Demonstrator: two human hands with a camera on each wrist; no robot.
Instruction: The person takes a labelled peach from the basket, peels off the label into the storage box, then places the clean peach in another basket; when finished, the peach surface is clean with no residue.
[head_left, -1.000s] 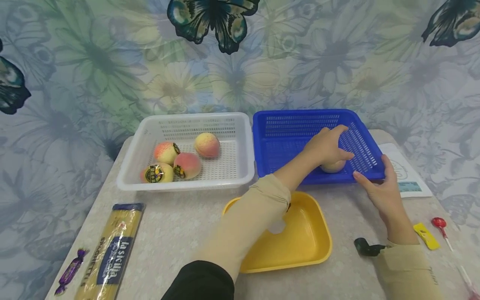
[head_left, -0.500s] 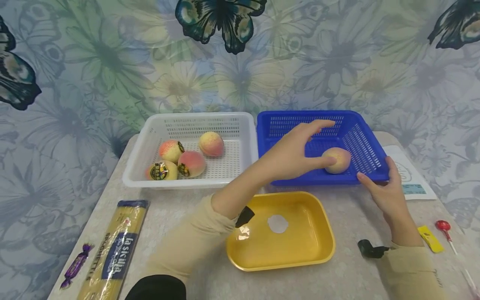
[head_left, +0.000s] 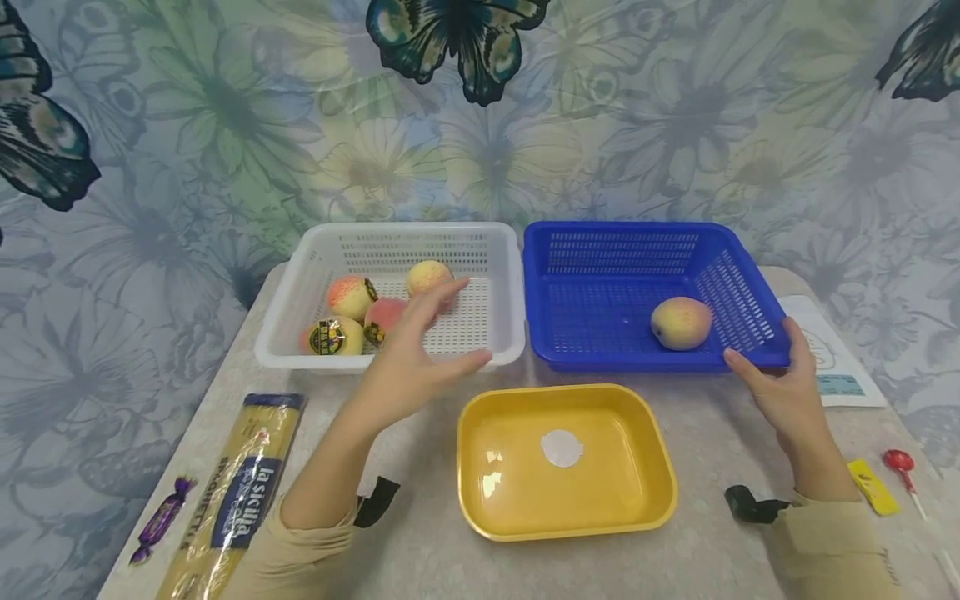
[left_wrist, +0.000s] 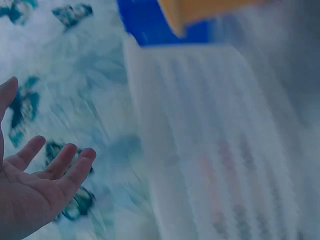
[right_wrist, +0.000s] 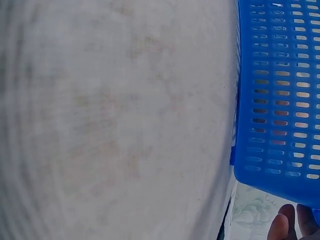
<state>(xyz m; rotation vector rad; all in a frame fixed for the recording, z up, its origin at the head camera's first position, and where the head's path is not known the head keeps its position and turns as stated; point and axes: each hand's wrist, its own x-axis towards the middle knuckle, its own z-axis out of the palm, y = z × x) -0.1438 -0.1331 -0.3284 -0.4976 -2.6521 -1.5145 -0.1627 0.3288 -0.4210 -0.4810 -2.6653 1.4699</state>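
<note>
Lying in the blue basket point(head_left: 600, 308), peach point(head_left: 680, 322) near both empty, open hands.

Head view: bright, even, soft shadows, glare spots in yellow tray point(head_left: 491, 483). Left wrist view: heavy motion blur beyond left hand point(left_wrist: 30, 197). Right wrist view: worktop point(right_wrist: 115, 120) unfocused.

The spaghetti packet point(head_left: 225, 500), lying on the bench point(head_left: 405, 550) at about 8 o'clock from the yellow tray point(head_left: 645, 467), carries a blue band reading "la sicilia" and, along its edge, "SPAGHETTI". Stickers on the peaches point(head_left: 330, 337) and the printed sheet point(head_left: 832, 367) are too small to read.
</note>
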